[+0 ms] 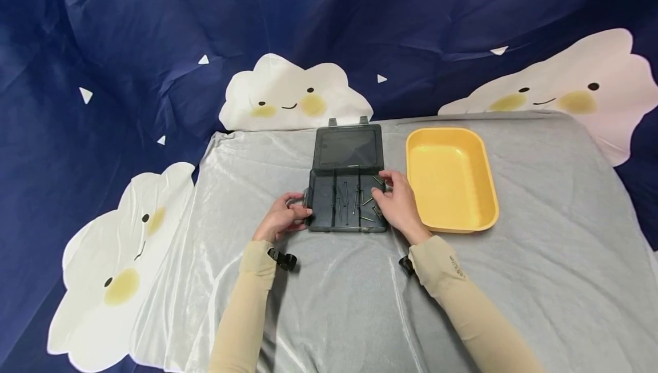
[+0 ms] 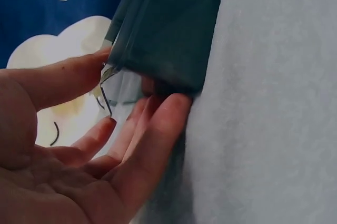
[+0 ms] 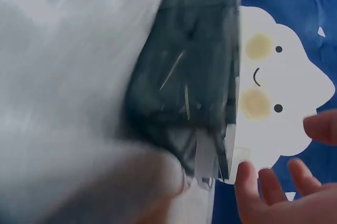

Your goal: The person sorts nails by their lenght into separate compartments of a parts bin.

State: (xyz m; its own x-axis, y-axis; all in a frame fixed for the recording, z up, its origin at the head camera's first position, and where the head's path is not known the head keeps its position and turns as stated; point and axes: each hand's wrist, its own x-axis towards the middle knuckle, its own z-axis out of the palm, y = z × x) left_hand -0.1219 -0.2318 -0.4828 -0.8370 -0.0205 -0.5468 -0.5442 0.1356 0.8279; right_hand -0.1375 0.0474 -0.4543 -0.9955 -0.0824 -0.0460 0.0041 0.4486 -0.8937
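Observation:
A dark see-through plastic case point(image 1: 323, 196) lies unfolded on the grey cloth, with its lid point(image 1: 348, 147) tipped back at the far side. Dividers split it into three compartments. Long, thin, nail-like pieces point(image 1: 346, 201) lie in the middle one; shorter brassy pieces point(image 1: 367, 219) lie in the right one. My left hand point(image 1: 281, 216) holds the left edge, its thumb point(image 2: 68, 79) at the rim and other fingers beside the lower side. At the right edge is my right hand point(image 1: 398, 201), thumb and forefinger apart over the right compartment; several fingers point(image 3: 274, 197) are spread in the right wrist view.
A yellow plastic tray point(image 1: 446, 187) stands just right of the case, close beside my right hand. Grey cloth point(image 1: 339, 287) covers the table. Behind it hangs a dark blue curtain point(image 1: 319, 13) printed with white clouds.

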